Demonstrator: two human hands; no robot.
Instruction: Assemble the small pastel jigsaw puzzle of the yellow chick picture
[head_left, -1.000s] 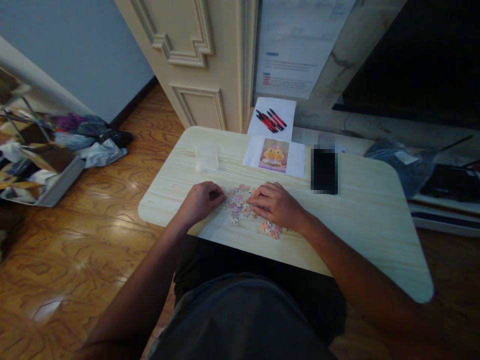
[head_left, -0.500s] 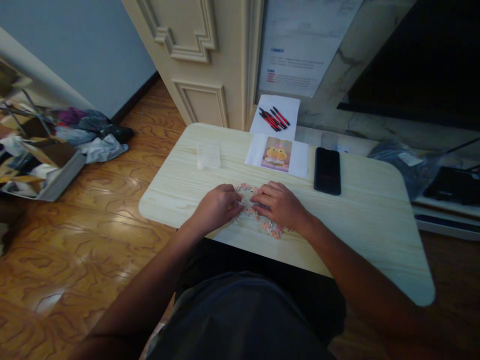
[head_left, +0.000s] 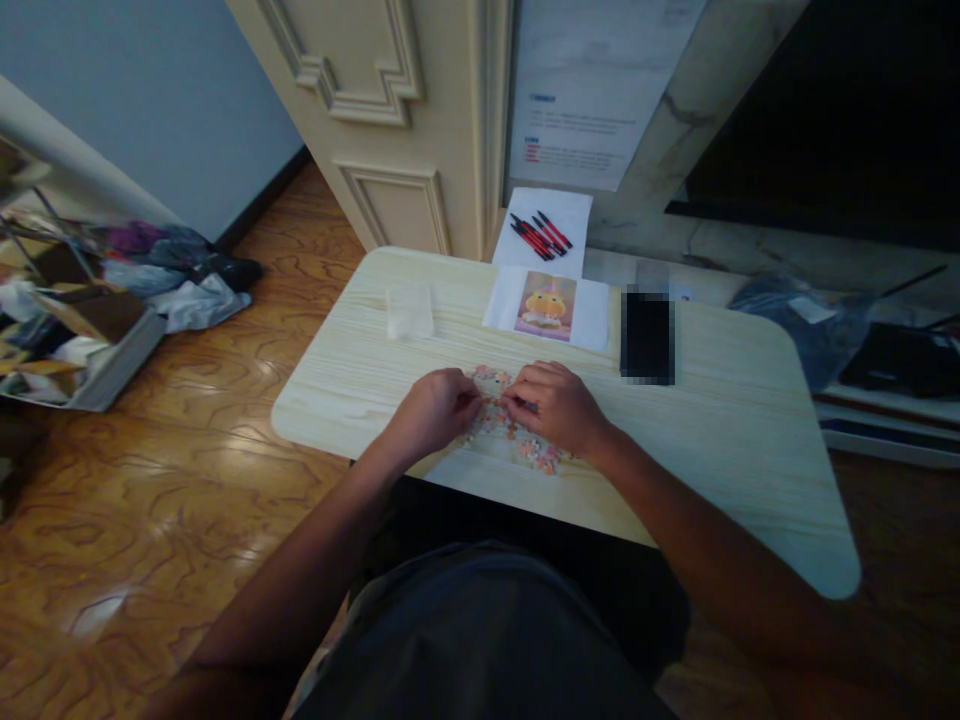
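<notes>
A loose heap of small jigsaw puzzle pieces (head_left: 540,456), orange, pink and white, lies near the front edge of the light wooden table (head_left: 720,470). Over the left part of this heap my left hand (head_left: 442,408) is closed in a pinch, its fingertips on a puzzle piece. Facing it from the other side, my right hand (head_left: 553,402) also pinches a piece between thumb and fingers. A narrow gap separates the two sets of fingertips. The pieces are tiny and partly covered by my fingers. Behind them lies a printed picture (head_left: 546,305) of a yellow cartoon figure.
A dark phone (head_left: 647,338), partly pixelated, rests at the back right. To the back left is a translucent plastic bag or sheet (head_left: 410,311). Several red and black pens (head_left: 541,236) lie on white paper beyond the table. Boxes and bags (head_left: 97,345) stand on the floor at left.
Both hands have closed from loosely curled fingers into pinches over the heap. The view has shifted slightly, and the phone now appears pixelated.
</notes>
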